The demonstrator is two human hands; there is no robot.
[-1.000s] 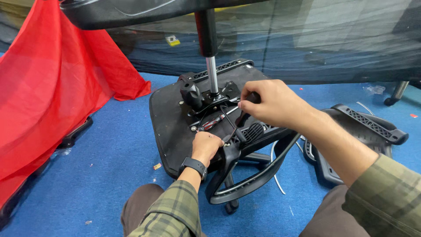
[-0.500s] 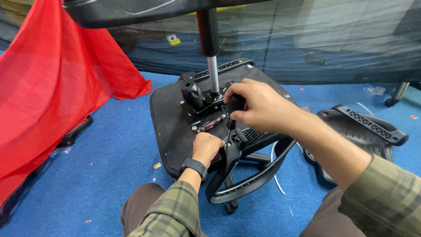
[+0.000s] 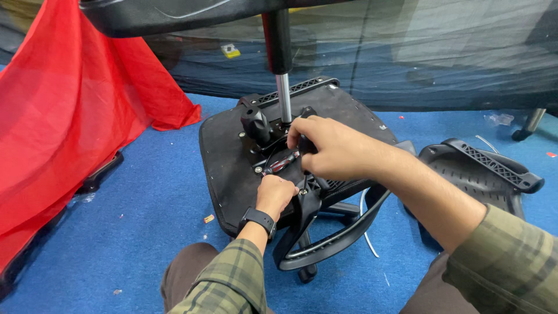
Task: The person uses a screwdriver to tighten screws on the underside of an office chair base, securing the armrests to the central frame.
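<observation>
Upturned chair seat lies on blue floor, centre frame. Right hand, fingers clamped on a black tool handle over the mechanism. Left hand (6 o'clock of mechanism), fingers curled onto the seat's bracket.

You have two hands in view, your left hand and your right hand, both on one upturned black chair seat with one gas-lift column rising from it and one black knob beside that column. You wear one black wristwatch, and one curved black armrest frame hangs at the seat's near edge. Around you lie one separate black chair part, one red cloth, and one small yellow scrap on one blue carpet.
</observation>
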